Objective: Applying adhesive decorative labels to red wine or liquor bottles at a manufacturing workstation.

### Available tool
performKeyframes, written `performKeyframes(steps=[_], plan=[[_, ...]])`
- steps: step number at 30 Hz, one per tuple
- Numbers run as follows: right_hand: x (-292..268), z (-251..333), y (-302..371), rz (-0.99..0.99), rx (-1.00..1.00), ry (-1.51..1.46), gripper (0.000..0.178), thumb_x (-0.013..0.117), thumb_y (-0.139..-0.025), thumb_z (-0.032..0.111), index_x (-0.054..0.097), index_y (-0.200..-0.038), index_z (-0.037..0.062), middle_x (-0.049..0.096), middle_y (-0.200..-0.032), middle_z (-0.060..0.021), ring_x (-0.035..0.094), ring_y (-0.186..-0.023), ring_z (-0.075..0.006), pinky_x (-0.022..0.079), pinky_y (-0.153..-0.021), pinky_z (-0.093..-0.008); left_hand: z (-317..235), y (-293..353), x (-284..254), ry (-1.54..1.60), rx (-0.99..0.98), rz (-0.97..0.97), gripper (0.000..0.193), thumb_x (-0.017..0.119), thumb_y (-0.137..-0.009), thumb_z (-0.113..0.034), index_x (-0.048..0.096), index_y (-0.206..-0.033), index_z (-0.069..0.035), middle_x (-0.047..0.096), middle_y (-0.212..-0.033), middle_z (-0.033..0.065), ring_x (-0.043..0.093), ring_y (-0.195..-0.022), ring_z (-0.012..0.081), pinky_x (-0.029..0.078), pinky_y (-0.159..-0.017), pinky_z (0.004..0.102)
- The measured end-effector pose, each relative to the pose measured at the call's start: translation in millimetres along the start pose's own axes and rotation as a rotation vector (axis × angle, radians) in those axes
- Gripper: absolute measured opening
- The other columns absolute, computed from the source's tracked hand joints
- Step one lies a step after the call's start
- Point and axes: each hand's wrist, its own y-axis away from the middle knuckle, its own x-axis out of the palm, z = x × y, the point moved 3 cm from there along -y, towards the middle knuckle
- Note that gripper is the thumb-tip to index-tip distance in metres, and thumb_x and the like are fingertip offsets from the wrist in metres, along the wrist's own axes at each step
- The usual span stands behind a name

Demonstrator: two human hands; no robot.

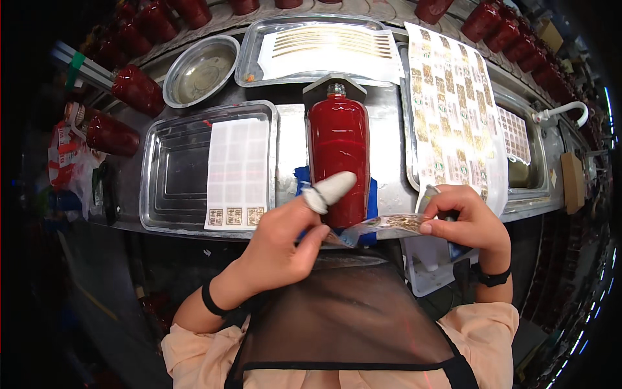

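A large red glass bottle lies in front of me, its clear neck pointing away, with blue pads under its near end. A thin see-through label strip with a gold pattern stretches between my hands at the bottle's near end. My right hand is closed, pinching the strip's right end between thumb and fingers. My left hand has its thumb at the strip's left end, where the grip is partly hidden. Its index finger wears a white finger cot and stretches over the bottle.
At left, a metal tray holds a white label sheet. A round metal bowl of liquid stands behind it. Another tray carries gold strips. A large gold-printed sheet lies at right, beside a sink with a white tap. Red bottles surround the bench.
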Motion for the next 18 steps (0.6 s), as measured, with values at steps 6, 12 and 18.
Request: performKeyframes(steps=[6, 12, 18], plan=[[3.6, -3.3, 7.4, 0.005, -0.066, -0.017, 0.013, 0.072, -0.081, 0.011, 0.066, -0.078, 0.0, 0.061, -0.069, -0.006, 0.052, -0.067, -0.0144, 0.041, -0.061, -0.0282, 6.2, -7.8, 5.4, -0.117, 0.117, 0.077, 0.077, 0.052, -0.075, 0.015, 0.033, -0.148, -0.004, 0.062, -0.121, 0.0202, 0.063, -0.071, 0.0272, 0.052, -0.07, 0.0318], [9.5, 9.6, -2.3, 0.045, -0.118, -0.011, 0.014, 0.072, -0.081, 0.012, 0.065, -0.078, 0.0001, 0.062, -0.069, -0.0069, 0.054, -0.066, -0.0169, 0.041, -0.061, -0.0298, 8.6, 8.3, -7.6, -0.032, -0.047, -0.016, 0.078, 0.054, -0.078, 0.01, 0.02, -0.148, 0.005, 0.048, -0.141, 0.0197, 0.059, -0.069, 0.0119, 0.051, -0.074, 0.0261], [12.1, 22.2, -16.5, 0.113, -0.139, -0.092, 0.015, 0.071, -0.083, 0.014, 0.066, -0.078, 0.0005, 0.059, -0.067, -0.0036, 0.052, -0.066, -0.0127, 0.04, -0.061, -0.0275, 11.6, 27.6, -27.6, 0.358, -0.148, -0.299, 0.076, 0.06, -0.084, 0.006, 0.019, -0.148, 0.005, 0.053, -0.13, 0.0269, 0.059, -0.077, 0.0072, 0.051, -0.078, 0.024]])
